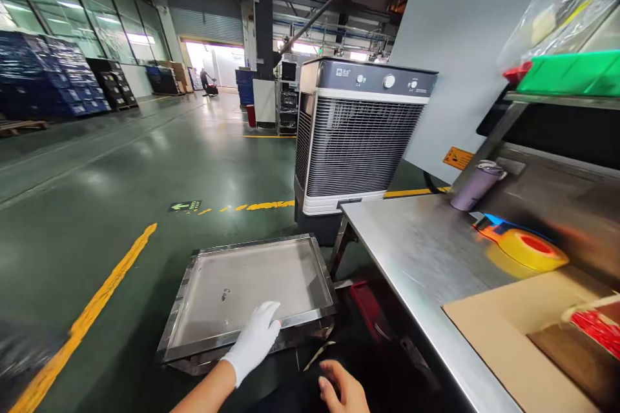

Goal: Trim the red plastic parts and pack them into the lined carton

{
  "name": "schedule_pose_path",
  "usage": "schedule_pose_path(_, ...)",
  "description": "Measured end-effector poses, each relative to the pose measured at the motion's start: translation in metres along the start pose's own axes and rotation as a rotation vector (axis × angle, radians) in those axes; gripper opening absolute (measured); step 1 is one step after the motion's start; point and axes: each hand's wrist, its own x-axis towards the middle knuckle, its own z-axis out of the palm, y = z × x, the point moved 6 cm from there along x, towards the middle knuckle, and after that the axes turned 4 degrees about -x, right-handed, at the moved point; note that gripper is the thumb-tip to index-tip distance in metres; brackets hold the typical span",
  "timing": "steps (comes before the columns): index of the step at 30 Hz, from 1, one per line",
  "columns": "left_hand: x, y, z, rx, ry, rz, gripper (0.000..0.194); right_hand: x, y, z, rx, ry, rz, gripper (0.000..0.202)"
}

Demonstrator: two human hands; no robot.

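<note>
My left hand [254, 342] wears a white glove and reaches over the near edge of a metal tray [261, 274]. Its fingers lie close together over the rim; whether they hold anything is hidden. A few small dark pieces [225, 295] lie on the tray's surface, left of the glove. My bare right hand [343, 388] is low in the picture, right of the glove and nearer to me. Its thumb and fingers are bent and apart, with nothing between them.
A steel table [411, 251] on the right bears a yellow tape roll [533, 250], a purple bottle [477, 186] and cardboard [504, 329]. An air cooler [363, 142] stands behind the tray. Under the table is a red object [371, 310]. A person [208, 82] is far off.
</note>
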Motion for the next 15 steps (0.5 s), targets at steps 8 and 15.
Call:
schedule_pose_path(8,-0.029,0.016,-0.009,-0.139,0.080,-0.017,0.057,0.056,-0.081,0.004,0.026,-0.128,-0.196,0.043)
schedule_pose_path(15,-0.090,-0.038,0.000,-0.316,-0.067,-0.177,0.046,0.103,-0.131,-0.004,0.135,-0.132,-0.203,0.048)
